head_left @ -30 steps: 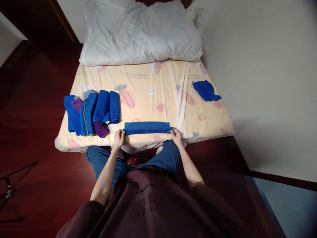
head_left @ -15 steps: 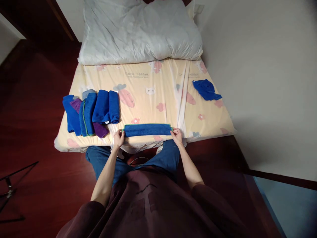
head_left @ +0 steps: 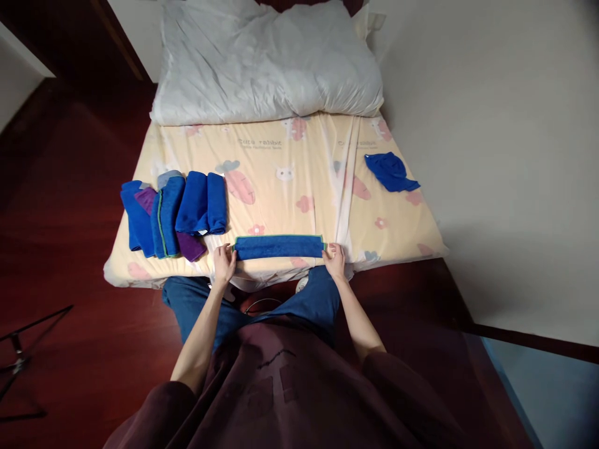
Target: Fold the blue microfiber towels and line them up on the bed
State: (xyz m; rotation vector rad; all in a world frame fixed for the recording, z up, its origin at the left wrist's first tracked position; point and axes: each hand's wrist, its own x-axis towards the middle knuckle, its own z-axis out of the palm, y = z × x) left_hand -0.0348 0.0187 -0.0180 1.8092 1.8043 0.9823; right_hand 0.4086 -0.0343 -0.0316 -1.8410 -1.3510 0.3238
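A blue towel with green edging [head_left: 279, 247], folded into a long narrow strip, lies near the front edge of the bed. At its left end is my left hand [head_left: 224, 263], thumb and fingers closed on the strip's corner. My right hand [head_left: 334, 259] grips the other end in the same way. Left of the strip, several folded towels [head_left: 191, 202], mostly blue with some purple and grey, rest side by side. A crumpled blue cloth [head_left: 392, 171] lies at the bed's right side.
The bed has a yellow patterned sheet [head_left: 281, 199]. Across its back lies a large pale grey quilt [head_left: 271, 62]. A wall [head_left: 505, 156] stands to the right. Part of a black stand [head_left: 19, 358] shows on the floor at the left.
The fingers of both hands have shifted slightly at the strip's ends. The whole view has moved very slightly; the towels have stayed where they were.
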